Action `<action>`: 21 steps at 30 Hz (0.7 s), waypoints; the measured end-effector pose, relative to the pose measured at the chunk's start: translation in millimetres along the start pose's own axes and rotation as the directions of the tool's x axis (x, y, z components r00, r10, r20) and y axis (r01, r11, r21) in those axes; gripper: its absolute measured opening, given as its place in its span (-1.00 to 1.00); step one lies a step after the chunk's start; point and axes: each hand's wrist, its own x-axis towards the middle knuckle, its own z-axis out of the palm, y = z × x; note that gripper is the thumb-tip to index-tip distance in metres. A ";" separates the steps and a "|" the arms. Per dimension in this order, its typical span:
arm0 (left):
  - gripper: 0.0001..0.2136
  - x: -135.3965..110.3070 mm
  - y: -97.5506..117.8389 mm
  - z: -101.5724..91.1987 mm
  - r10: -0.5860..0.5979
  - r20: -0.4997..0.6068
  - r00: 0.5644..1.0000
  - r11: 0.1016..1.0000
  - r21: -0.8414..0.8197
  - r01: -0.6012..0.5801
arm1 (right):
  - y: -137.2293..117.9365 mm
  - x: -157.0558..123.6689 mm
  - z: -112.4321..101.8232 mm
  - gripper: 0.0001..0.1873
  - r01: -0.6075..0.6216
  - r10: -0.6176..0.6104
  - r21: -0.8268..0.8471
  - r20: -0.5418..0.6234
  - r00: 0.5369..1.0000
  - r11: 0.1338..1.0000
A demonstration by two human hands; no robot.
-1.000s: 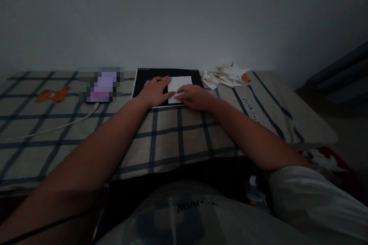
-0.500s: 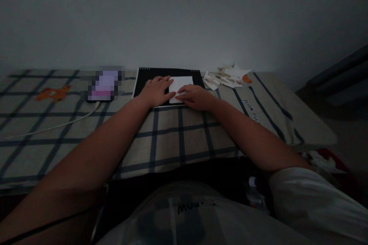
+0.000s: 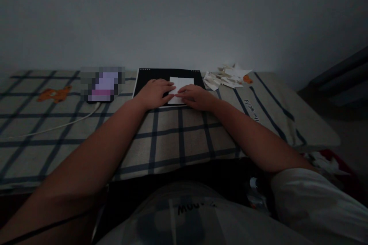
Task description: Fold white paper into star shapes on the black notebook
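A small sheet of white paper (image 3: 181,82) lies on a black board or pad (image 3: 145,78) with light holes along its far edge. My left hand (image 3: 155,93) rests on the pad with its fingers stretched out, fingertips at the paper's left edge. From the right, my right hand (image 3: 196,97) lies over the paper's near right part, fingers extended and slightly apart. The fingertips of both hands are close together on the paper. What lies under the palms is hidden.
On the checked tablecloth (image 3: 168,138) a phone (image 3: 104,84) with a white cable (image 3: 69,122) lies left, beside an orange cutout (image 3: 54,93). A pile of torn paper scraps (image 3: 227,75) sits right. Below the table stands a clear bottle (image 3: 255,195). A wall rises behind.
My left hand has drawn slightly back toward me and left, its fingers lower on the paper. The paper has shifted a little. My right hand stays nearly in place.
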 end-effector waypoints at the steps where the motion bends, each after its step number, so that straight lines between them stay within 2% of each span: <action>1: -0.40 -0.6 -2.2 0.4 0.011 0.000 1.000 1.000 -0.011 -0.011 | 4.6 -1.0 -1.1 -0.54 0.000 0.001 0.028 -0.027 1.000 1.000; 4: -0.43 -2.4 -10.2 2.2 0.059 -0.011 0.998 0.997 -0.056 -0.059 | 20.2 -5.7 -6.7 -0.48 -0.051 0.050 -0.004 -0.094 0.994 0.999; 9: -0.52 -4.0 -21.0 3.9 0.127 -0.111 0.986 0.984 -0.111 -0.140 | 30.3 -12.2 -16.9 -0.36 -0.083 0.080 -0.080 -0.044 0.996 0.993; 16: -0.58 -2.3 -25.2 4.2 0.071 -0.171 0.983 0.997 -0.025 -0.076 | 9.2 -7.6 -21.3 -0.63 -0.123 0.131 -0.161 0.035 0.991 0.979; 21: -0.57 -5.5 -15.6 -1.9 0.055 -0.172 0.984 0.998 0.008 -0.055 | 1.2 -7.8 -23.1 -0.68 -0.094 0.104 -0.144 0.068 0.992 0.985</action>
